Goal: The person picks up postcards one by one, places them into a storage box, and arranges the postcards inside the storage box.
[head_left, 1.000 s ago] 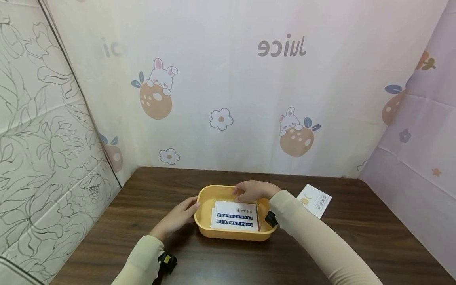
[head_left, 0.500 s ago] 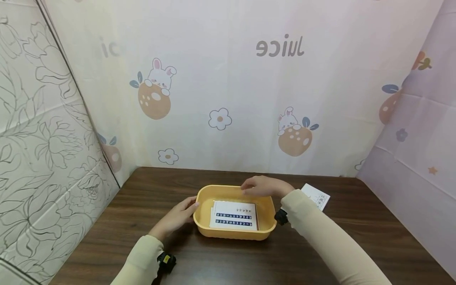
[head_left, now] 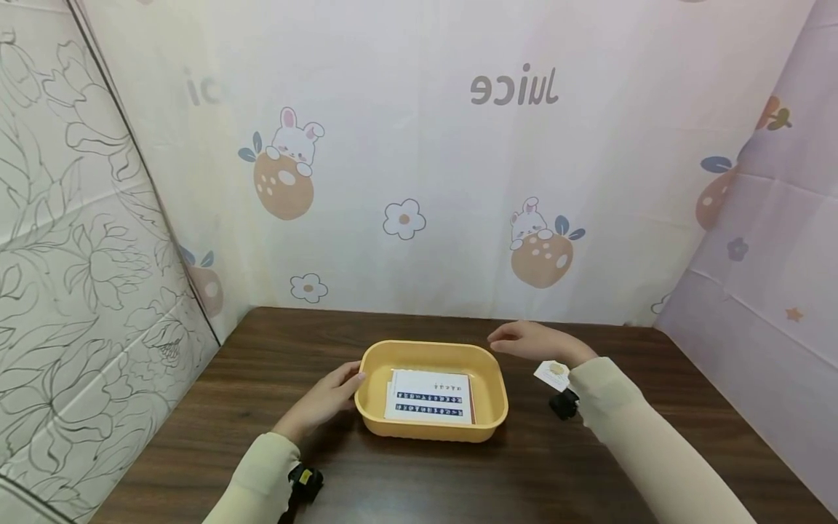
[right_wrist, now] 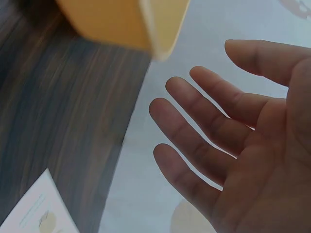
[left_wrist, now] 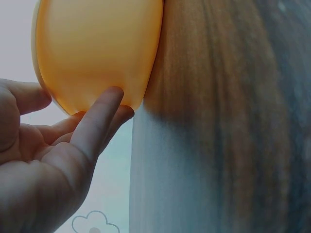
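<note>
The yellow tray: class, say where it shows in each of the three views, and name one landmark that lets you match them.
Head view: yellow tray at centre, on the table, left hand touching its left end.
Left wrist view: top left, tray against the fingertips.
Right wrist view: top edge, a tray corner only.
Shared landmark: the dark wooden table.

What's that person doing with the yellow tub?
A person steadies a yellow tub on the brown table with the left hand, fingers resting on its side. White printed cards lie inside it. The right hand is open and empty, above the table beside the tub, near another card.
</note>
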The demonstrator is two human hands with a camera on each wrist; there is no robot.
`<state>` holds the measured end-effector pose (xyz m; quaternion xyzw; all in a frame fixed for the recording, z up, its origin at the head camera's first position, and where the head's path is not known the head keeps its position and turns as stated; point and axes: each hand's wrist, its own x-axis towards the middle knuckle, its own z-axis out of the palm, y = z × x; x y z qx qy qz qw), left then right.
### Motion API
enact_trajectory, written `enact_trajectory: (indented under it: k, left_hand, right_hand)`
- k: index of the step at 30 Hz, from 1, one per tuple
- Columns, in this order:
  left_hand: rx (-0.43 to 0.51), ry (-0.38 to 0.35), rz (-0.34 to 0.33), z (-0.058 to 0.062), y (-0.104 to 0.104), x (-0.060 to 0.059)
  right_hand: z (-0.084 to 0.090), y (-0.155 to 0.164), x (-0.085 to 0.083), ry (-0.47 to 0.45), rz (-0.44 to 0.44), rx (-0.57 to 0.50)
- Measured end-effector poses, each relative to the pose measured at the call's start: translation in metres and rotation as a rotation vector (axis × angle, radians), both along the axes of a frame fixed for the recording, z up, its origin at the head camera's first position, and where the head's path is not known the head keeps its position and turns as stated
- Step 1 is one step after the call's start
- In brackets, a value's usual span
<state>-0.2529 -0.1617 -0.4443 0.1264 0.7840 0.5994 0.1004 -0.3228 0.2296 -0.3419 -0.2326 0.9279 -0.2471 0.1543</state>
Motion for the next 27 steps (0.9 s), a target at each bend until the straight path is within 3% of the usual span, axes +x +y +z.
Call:
enact_trajectory:
  k: [11,21,27]
  left_hand:
    - [-0.003,0.007,-0.010,0.001,-0.001,0.002]
    - [-0.003,-0.012,-0.001,0.002,0.001,0.003]
    - [-0.007,0.001,-0.001,0.002,0.000,0.002]
  right_hand:
    - [-0.007,0.048,0.004,-0.020,-0.028,-0.015]
    - [-0.021,0.103,0.005,-0.199,-0.139,0.012]
    - [-0.035,0.130,0.007,-0.295,-0.210,-0.034]
